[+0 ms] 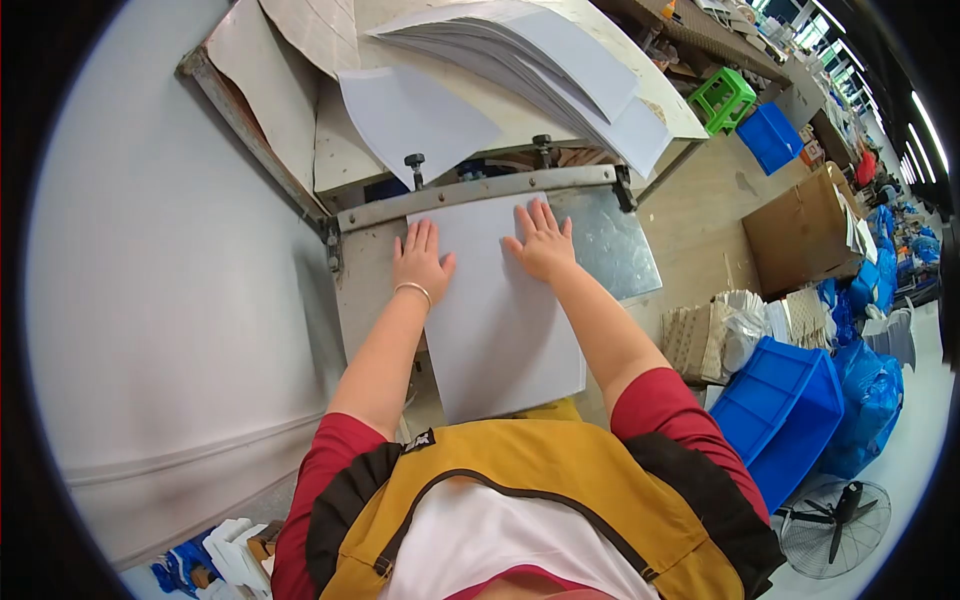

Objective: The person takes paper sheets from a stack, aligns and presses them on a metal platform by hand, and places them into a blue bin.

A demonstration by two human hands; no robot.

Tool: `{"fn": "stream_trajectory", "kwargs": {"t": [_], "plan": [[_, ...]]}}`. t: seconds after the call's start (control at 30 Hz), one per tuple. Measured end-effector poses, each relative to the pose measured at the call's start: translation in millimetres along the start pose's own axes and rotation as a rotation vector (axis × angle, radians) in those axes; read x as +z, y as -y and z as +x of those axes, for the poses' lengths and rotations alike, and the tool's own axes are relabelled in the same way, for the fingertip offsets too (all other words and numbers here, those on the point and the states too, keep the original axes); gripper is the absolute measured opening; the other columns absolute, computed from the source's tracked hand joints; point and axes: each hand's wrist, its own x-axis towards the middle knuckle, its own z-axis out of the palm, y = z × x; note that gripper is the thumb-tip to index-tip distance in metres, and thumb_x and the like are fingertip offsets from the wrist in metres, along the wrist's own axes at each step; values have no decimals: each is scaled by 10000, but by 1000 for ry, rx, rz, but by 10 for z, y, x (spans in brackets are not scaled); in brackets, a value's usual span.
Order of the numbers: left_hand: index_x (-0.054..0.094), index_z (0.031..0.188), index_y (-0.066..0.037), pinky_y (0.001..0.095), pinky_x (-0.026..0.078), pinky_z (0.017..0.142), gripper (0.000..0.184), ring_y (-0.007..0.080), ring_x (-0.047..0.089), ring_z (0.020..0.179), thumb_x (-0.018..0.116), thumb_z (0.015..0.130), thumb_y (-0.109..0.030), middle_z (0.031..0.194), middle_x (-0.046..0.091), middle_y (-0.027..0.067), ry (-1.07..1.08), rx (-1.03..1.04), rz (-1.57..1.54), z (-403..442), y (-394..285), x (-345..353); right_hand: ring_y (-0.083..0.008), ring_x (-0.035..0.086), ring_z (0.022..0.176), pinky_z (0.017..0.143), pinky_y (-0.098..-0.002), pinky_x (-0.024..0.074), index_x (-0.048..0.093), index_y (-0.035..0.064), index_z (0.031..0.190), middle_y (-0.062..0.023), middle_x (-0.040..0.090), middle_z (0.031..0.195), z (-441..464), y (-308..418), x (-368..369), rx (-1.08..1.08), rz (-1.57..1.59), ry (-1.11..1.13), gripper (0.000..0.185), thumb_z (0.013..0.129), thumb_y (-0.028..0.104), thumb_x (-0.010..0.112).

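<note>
A long white sheet [500,310] lies on a metal work plate [610,245], its far end at a metal bar [480,192] with two black knobs. My left hand [422,262] rests flat at the sheet's left edge, fingers spread, a bracelet on the wrist. On the sheet's right side, close to the bar, my right hand [543,243] lies flat with its fingers apart. Beyond the bar, a fanned stack of white sheets [540,65] and a loose sheet [415,115] lie on a white table [345,150].
A white wall [170,260] stands close on the left. To the right are a cardboard box [800,230], bundled sheets [695,335], a blue crate [775,400], a blue bag [868,405] and a fan [835,525]. Farther back are a green stool [722,98] and a blue bin [770,138].
</note>
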Motion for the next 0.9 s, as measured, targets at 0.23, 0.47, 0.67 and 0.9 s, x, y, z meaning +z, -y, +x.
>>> {"fn": "stream_trajectory", "kwargs": {"t": [0.23, 0.47, 0.67, 0.9], "plan": [[329, 1432, -57, 478, 147, 1145, 716, 269, 211, 1414, 508, 866, -456, 1519, 268, 115, 220, -16, 12, -171, -66, -362, -225, 67, 1453, 1147, -515, 79, 186, 188, 1498, -93, 100, 1571, -283, 43, 17, -4, 6, 3, 718, 924, 577, 371], [311, 1445, -75, 480, 113, 1149, 754, 306, 177, 1422, 541, 850, -477, 1536, 210, 143, -55, 37, 7, -368, -39, -141, -248, 141, 1442, 1136, -549, 73, 253, 136, 1476, -116, 170, 1555, -615, 236, -216, -76, -106, 76, 711, 917, 546, 409], [307, 1447, -83, 486, 114, 1147, 753, 310, 178, 1423, 536, 856, -490, 1536, 215, 148, 35, 38, 80, -330, -46, -176, -213, 177, 1434, 1127, -579, 71, 294, 126, 1460, -72, 206, 1551, -196, 540, 165, -225, 14, -97, 716, 901, 550, 436], [288, 1449, -68, 485, 143, 1141, 774, 316, 228, 1406, 552, 850, -480, 1503, 284, 167, -20, 32, 59, -364, 0, -112, -200, 183, 1429, 1135, -556, 77, 282, 130, 1463, -44, 213, 1549, -175, -169, 114, 49, 104, -182, 708, 906, 535, 442]]}}
